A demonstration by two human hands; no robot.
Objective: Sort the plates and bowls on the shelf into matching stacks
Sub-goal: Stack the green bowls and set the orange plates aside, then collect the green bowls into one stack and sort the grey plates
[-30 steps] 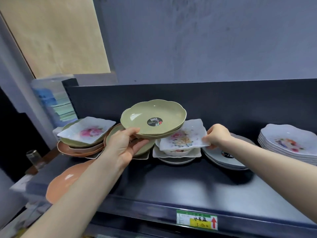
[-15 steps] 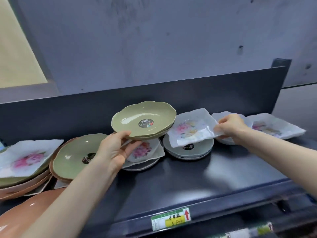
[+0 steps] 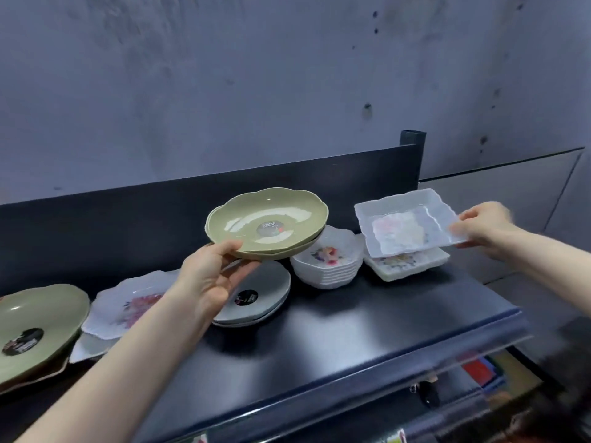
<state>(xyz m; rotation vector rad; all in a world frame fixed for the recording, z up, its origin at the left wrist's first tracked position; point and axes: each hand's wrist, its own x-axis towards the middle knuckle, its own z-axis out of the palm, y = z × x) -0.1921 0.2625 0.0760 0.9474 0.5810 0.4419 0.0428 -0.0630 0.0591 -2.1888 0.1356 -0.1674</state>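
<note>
My left hand grips the near rim of two stacked green scalloped plates, held in the air above the dark shelf. My right hand pinches the right edge of a white square floral plate, which hovers just over a matching white square plate stack at the shelf's right end. Between them stands a stack of white floral bowls. Grey round plates lie under my left hand.
At the left lie a white scalloped floral plate and a green plate on an orange one. The shelf's dark back panel runs behind everything, ending at a post on the right. A grey wall rises above.
My right hand has carried the white square plate rightward, over the square plate stack. The green plates stay lifted in my left hand. The view has swung to the right.
</note>
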